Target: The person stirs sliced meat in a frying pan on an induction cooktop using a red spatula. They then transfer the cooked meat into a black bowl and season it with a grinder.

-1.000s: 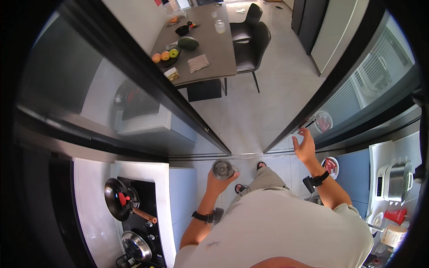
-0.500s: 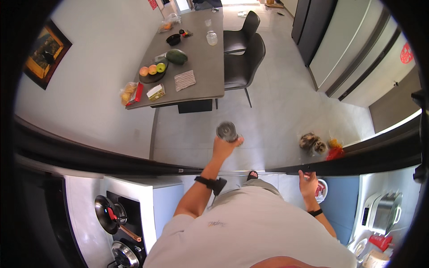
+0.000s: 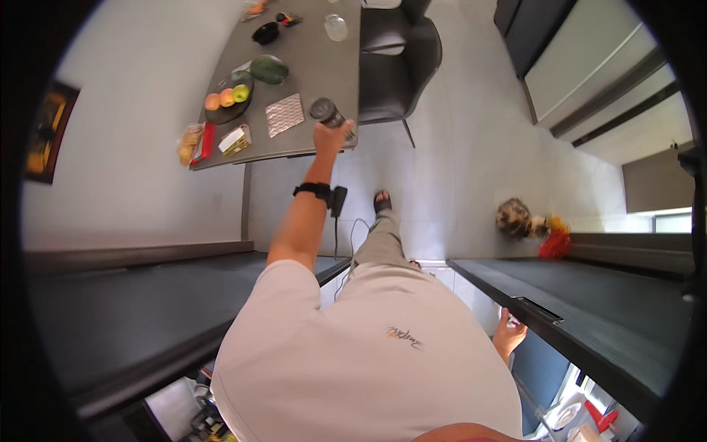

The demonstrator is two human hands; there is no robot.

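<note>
in the head view, a dark cylindrical jar (image 3: 325, 112) is held in the grip of the left hand (image 3: 331, 137), whose fingers are clenched around its lower part. the jar is held at the near edge of the grey tabletop (image 3: 317, 74), just beside a patterned cloth (image 3: 284, 115) lying on it. farther along the tabletop from the jar, a plate of fruit (image 3: 227, 99), a dark bowl (image 3: 265, 32) and a glass jar (image 3: 335, 27) are seen. a black chair (image 3: 398, 66) stands right of the tabletop. the right hand (image 3: 509, 337) is seen low, well apart from the tabletop, under a dark door edge; whether its grip is released or clenched cannot be told.
</note>
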